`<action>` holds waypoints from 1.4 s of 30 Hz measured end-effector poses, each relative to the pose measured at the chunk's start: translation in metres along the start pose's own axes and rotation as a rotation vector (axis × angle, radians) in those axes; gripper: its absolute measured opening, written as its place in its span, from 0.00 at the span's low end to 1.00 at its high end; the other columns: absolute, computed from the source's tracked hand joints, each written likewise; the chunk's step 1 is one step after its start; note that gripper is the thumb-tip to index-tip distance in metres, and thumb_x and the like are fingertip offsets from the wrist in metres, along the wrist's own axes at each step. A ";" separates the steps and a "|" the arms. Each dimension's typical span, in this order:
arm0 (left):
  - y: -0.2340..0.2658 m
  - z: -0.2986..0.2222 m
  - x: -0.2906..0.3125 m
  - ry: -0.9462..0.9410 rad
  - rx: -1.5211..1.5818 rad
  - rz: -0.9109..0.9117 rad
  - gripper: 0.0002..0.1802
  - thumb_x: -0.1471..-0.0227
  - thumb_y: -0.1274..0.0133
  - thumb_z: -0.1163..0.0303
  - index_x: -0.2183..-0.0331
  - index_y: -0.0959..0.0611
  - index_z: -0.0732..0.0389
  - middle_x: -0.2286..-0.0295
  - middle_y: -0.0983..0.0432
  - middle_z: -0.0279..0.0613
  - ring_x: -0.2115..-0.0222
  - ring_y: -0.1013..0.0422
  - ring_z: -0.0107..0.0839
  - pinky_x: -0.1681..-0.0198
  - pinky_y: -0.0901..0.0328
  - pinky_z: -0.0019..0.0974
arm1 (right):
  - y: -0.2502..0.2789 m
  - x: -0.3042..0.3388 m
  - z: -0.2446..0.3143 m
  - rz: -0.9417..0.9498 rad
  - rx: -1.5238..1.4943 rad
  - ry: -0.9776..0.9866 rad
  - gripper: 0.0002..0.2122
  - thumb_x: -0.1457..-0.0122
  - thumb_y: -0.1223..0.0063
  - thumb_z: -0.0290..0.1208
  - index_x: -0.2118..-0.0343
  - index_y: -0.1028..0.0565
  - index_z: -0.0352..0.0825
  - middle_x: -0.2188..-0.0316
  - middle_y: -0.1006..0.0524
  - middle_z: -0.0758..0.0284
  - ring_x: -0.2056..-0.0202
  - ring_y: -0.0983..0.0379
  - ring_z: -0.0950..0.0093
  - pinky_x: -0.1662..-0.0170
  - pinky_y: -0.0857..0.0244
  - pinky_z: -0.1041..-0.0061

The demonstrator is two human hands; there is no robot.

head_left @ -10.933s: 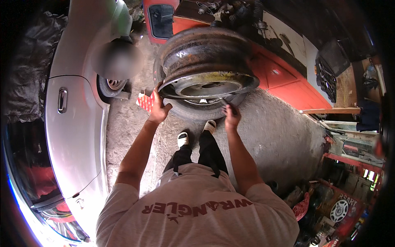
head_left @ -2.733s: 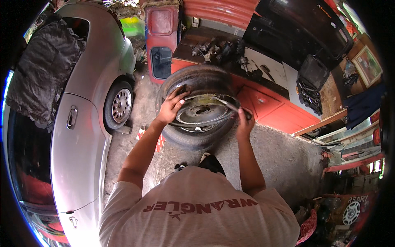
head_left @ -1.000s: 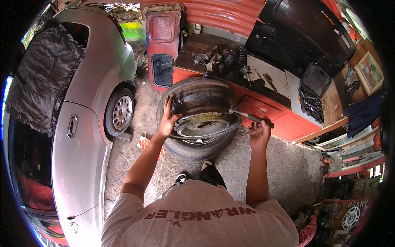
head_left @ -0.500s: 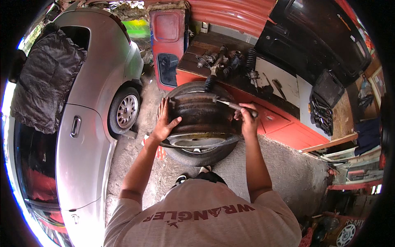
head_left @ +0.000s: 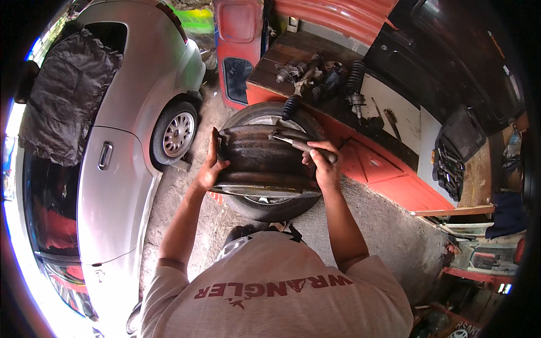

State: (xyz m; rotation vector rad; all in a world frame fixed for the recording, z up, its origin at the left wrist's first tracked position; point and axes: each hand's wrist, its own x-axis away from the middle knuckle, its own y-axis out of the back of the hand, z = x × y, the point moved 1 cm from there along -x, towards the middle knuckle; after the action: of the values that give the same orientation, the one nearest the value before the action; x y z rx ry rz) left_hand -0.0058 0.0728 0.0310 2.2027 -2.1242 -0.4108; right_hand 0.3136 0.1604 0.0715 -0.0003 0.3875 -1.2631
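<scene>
A dark, rust-stained steel wheel rim [head_left: 259, 153] is tilted on its side in front of me, above a tyre [head_left: 279, 212] with a light wheel inside it. My left hand [head_left: 209, 168] grips the rim's left end, fingers stretched along the edge and thumb over the near side. In my right hand [head_left: 324, 160], closed fingers hold a thin metal-shafted hand tool [head_left: 294, 142] with a thick handle. Its tip meets the far edge of the rim near the middle. The exact kind of tool cannot be made out.
To the left stands a silver car [head_left: 121, 186] with a dark cover [head_left: 70, 96] over it. Ahead on the right, a red workbench [head_left: 372, 163] carries greasy shock absorbers [head_left: 356, 84], a wire brush [head_left: 392, 123] and an open black tool case [head_left: 451, 158].
The rim has tipped so its near face shows less. My right hand and the tool have shifted left along the far edge. The whole view has turned slightly.
</scene>
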 end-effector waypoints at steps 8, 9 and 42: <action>0.001 0.000 0.003 -0.017 0.006 -0.026 0.60 0.66 0.53 0.74 0.34 0.65 0.58 0.33 0.75 0.47 0.32 0.75 0.36 0.32 0.74 0.38 | 0.025 0.006 -0.011 -0.100 -0.026 0.060 0.08 0.41 0.48 0.28 0.62 0.25 0.29 0.73 0.22 0.60 0.75 0.25 0.75 0.70 0.28 0.75; 0.001 0.001 0.003 -0.020 0.007 -0.031 0.60 0.66 0.53 0.74 0.34 0.64 0.59 0.33 0.75 0.47 0.32 0.75 0.36 0.32 0.74 0.38 | 0.010 0.005 -0.008 -0.062 -0.034 -0.017 0.08 0.41 0.48 0.26 0.62 0.24 0.28 0.72 0.22 0.60 0.74 0.24 0.74 0.69 0.28 0.75; 0.000 -0.003 0.006 -0.053 0.116 -0.052 0.59 0.67 0.56 0.77 0.34 0.64 0.58 0.33 0.73 0.48 0.32 0.75 0.37 0.32 0.75 0.40 | 0.006 0.012 0.008 -0.186 0.048 -0.081 0.09 0.41 0.49 0.25 0.61 0.23 0.26 0.70 0.21 0.58 0.72 0.23 0.72 0.67 0.26 0.73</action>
State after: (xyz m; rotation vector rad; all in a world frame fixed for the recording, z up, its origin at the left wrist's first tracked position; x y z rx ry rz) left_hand -0.0049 0.0668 0.0326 2.3388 -2.1737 -0.3619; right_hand 0.3248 0.1500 0.0747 -0.0479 0.2917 -1.4509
